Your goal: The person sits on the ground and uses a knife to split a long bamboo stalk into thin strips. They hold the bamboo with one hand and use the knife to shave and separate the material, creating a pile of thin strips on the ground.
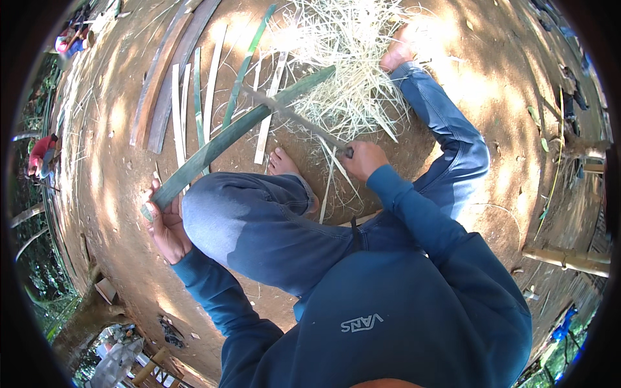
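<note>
My left hand (pixel 167 223) is closed round the near end of a long, wide green bamboo strip (pixel 220 143). The strip slants up and to the right past my bent knee, its far end by a heap of pale shavings. In my right hand (pixel 365 160) is the dark handle of a long knife, gripped by closed fingers. The knife's narrow blade (pixel 310 127) points up and left and crosses the bamboo strip towards its far part. Whether the edge touches the strip cannot be told.
Pale curled bamboo shavings (pixel 352 71) lie heaped beside my outstretched foot (pixel 400 52). Several thin bamboo strips (pixel 212 90) and dark wooden boards (pixel 173 71) lie on the brown ground to the left. A person in red (pixel 43 154) is at the far left. A pole (pixel 566 258) lies at right.
</note>
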Motion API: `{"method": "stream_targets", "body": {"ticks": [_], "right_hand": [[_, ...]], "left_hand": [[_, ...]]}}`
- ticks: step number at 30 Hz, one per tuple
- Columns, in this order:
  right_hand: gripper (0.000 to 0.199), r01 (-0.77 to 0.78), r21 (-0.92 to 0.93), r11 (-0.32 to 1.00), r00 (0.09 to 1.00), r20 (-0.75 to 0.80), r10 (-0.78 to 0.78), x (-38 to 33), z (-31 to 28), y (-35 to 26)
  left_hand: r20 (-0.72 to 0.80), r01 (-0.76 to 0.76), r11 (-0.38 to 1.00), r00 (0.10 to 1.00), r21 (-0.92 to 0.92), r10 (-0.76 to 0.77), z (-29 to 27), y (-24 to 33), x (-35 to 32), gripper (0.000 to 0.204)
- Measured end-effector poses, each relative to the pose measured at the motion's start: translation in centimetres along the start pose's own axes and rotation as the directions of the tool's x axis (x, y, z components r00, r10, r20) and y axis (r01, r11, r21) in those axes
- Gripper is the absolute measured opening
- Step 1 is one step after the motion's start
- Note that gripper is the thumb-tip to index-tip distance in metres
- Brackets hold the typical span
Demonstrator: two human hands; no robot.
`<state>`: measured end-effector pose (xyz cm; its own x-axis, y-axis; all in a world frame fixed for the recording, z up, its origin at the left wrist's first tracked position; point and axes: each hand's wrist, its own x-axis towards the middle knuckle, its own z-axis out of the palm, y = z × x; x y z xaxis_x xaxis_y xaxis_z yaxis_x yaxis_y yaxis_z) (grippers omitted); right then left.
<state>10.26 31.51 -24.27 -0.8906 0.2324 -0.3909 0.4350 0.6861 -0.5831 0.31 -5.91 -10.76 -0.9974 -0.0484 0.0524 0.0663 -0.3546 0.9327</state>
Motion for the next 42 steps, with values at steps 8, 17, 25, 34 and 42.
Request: {"method": "stream_targets", "body": {"ticks": [8, 17, 25, 34, 42], "right_hand": [[0.024, -0.059, -0.05, 0.997, 0.998, 0.015, 0.06, 2.3, 0.0, 3.7], [0.026, -0.179, -0.063, 0.982, 0.983, 0.018, 0.18, 4.7, -0.5, 6.5], [0.03, -0.176, -0.104, 0.979, 0.984, -0.046, 0.172, 7.0, -1.1, 10.1], [0.034, -0.391, -0.095, 0.916, 0.92, -0.005, 0.392, 8.2, -2.0, 12.9], [0.032, -0.352, -0.068, 0.934, 0.936, -0.062, 0.348, 8.7, -1.7, 14.4]], "left_hand": [[-0.05, -0.002, 0.995, 0.999, 0.104, 0.008, -0.9, -0.2, -0.5, 0.029], [0.059, 0.003, 0.998, 0.998, 0.067, -0.007, -1.6, -0.3, 0.2, 0.024], [0.118, 0.004, 0.995, 0.993, 0.095, -0.015, -4.0, -0.5, 1.7, 0.022], [0.11, -0.006, 0.999, 0.994, 0.046, 0.001, -3.4, -0.1, 2.6, 0.024], [0.233, -0.061, 0.997, 0.971, 0.053, 0.047, -2.8, 1.2, 4.1, 0.024]]}}
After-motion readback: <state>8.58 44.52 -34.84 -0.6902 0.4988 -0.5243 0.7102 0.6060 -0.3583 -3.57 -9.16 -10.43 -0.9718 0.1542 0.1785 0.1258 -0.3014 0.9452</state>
